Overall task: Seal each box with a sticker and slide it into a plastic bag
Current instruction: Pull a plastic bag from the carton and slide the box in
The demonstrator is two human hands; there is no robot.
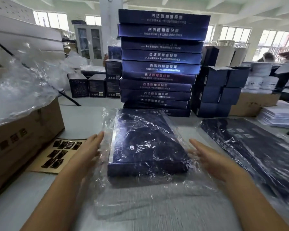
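A flat dark blue box (pixel 145 144) lies on the table in front of me, inside a clear plastic bag (pixel 157 194) whose open end trails toward me. My left hand (pixel 88 147) is flat with straight fingers at the bag's left edge. My right hand (pixel 212 160) is flat and open at the bag's right edge. Neither hand grips anything. A tall stack of the same blue boxes (pixel 160 64) rises just behind. A brown sheet of dark stickers (pixel 57 154) lies at the left.
A cardboard carton (pixel 20 144) filled with clear bags stands at the left. Another bagged dark box (pixel 250 150) lies at the right. Smaller dark boxes (pixel 218 90) are piled behind, with white paper stacks (pixel 280 115) far right.
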